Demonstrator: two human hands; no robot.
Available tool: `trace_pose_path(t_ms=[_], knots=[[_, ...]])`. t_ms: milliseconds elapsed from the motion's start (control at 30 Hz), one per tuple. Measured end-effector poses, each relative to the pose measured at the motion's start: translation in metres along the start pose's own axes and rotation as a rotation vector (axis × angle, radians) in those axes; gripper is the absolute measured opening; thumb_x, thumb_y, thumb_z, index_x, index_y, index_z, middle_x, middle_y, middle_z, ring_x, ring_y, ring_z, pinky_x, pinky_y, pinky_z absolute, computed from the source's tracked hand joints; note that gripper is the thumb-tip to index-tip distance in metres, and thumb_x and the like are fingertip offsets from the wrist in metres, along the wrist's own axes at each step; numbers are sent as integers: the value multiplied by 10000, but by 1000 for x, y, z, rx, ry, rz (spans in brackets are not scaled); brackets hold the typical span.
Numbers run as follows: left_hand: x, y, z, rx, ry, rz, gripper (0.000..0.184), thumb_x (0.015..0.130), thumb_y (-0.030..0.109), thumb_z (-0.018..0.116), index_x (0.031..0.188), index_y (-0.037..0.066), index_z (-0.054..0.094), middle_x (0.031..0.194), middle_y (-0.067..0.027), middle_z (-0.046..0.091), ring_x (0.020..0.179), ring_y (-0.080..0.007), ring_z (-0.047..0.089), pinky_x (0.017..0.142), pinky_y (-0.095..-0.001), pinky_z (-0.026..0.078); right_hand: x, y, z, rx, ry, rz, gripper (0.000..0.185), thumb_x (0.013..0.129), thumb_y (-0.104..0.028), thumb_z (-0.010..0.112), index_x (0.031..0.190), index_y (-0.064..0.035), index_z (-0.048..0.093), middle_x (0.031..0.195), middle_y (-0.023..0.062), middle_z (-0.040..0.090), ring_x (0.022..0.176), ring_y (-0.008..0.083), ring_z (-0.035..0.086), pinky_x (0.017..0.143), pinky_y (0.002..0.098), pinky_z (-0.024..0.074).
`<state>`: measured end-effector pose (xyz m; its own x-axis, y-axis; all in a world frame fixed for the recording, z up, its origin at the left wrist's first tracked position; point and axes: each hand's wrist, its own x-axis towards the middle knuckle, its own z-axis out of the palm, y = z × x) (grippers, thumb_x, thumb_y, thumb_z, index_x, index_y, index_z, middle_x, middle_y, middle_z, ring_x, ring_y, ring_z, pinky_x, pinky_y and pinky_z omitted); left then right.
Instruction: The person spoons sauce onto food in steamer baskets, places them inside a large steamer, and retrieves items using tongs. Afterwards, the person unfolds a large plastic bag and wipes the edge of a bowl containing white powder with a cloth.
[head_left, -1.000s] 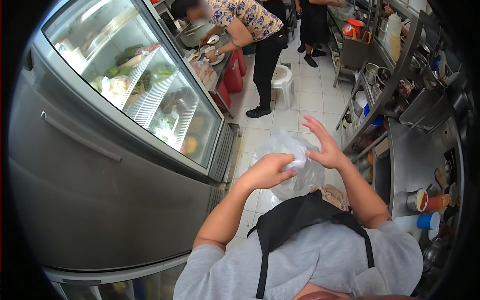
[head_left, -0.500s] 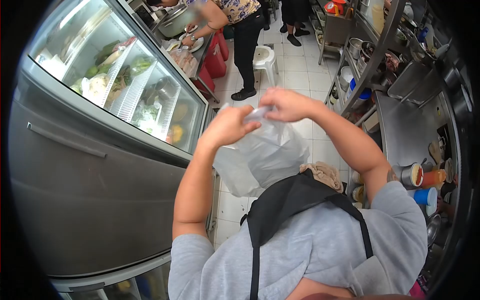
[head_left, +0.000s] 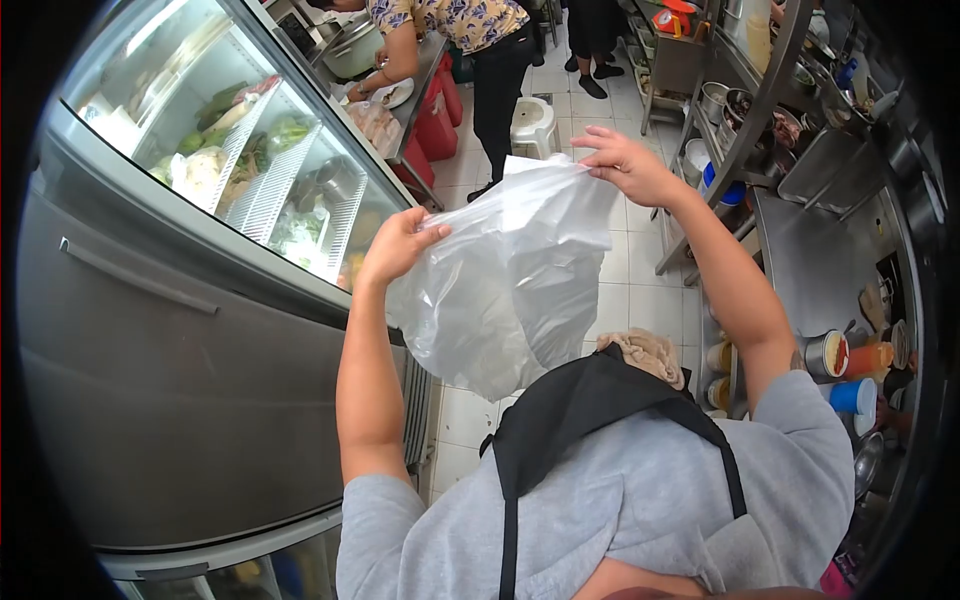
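A translucent plastic bag (head_left: 510, 270) hangs in front of my chest, its top edge stretched wide between both hands. At its left upper corner, my left hand (head_left: 403, 245) is closed on the plastic between thumb and fingers. The right upper corner is pinched by my right hand (head_left: 630, 168), with some fingers extended above the edge. A whiter patch shows near the bag's top middle. The lower end hangs loose, just beyond my black apron (head_left: 590, 400).
On the left stands a glass-door fridge (head_left: 250, 150) holding vegetables. A co-worker (head_left: 450, 30) bends over a table beyond it. A white stool (head_left: 533, 128) stands on the tiled floor ahead. Metal shelves (head_left: 740, 130) and a steel counter (head_left: 810, 250) line the right.
My hands have moved apart, the left one leftward and the right one rightward and up. The bag, bunched between them before, is now spread wide. The co-worker's arms have shifted.
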<state>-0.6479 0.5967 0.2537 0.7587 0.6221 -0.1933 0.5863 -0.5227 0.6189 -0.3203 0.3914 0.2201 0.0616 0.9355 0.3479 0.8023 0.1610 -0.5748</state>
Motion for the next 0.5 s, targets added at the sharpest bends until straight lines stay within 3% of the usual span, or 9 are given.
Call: trace_pose_path(t_ms=[100, 200, 333, 400, 467, 500], knots=[[18, -45, 13, -448, 44, 126, 295, 900, 292, 660, 987, 17, 595, 908, -21, 617, 798, -105, 533, 706, -273, 429, -5, 2, 0, -38, 73, -1, 194, 908, -105, 575, 1068, -57, 673, 1330, 78, 547, 1334, 304, 374, 1083, 397, 334], [11, -50, 11, -730, 285, -24, 306, 904, 332, 658, 972, 37, 619, 825, 34, 577, 718, -100, 484, 595, -256, 386, -19, 21, -1, 26, 154, 15, 131, 863, -95, 621, 972, -33, 659, 1223, 85, 602, 1252, 300, 462, 1039, 400, 373], [22, -110, -3, -1150, 622, -55, 291, 934, 279, 609, 1093, 39, 568, 921, -47, 600, 748, -127, 551, 650, -304, 482, -47, 19, 1, 48, -19, 84, 145, 774, -121, 694, 850, -28, 613, 1105, 96, 632, 1128, 311, 538, 974, 396, 414], [20, -136, -18, -1250, 725, -104, 279, 961, 275, 554, 1097, 32, 541, 952, -94, 586, 820, -214, 589, 723, -400, 523, -65, 22, 15, 32, -129, 144, 189, 735, -142, 721, 814, -33, 588, 1078, 106, 635, 1078, 318, 557, 948, 391, 426], [19, -161, -30, -1356, 814, -139, 324, 981, 307, 512, 1111, 11, 532, 1023, -130, 606, 946, -278, 615, 829, -456, 528, -85, 44, 40, -14, -332, 227, 261, 720, -218, 754, 862, -46, 620, 1074, 122, 638, 1062, 327, 561, 932, 390, 433], [12, -160, -35, -1405, 787, -110, 340, 989, 343, 488, 1107, 27, 538, 969, -111, 598, 877, -257, 614, 764, -433, 535, -89, 40, 42, -53, -504, 304, 318, 720, -251, 761, 929, -54, 625, 1113, 132, 626, 1089, 329, 552, 947, 390, 429]])
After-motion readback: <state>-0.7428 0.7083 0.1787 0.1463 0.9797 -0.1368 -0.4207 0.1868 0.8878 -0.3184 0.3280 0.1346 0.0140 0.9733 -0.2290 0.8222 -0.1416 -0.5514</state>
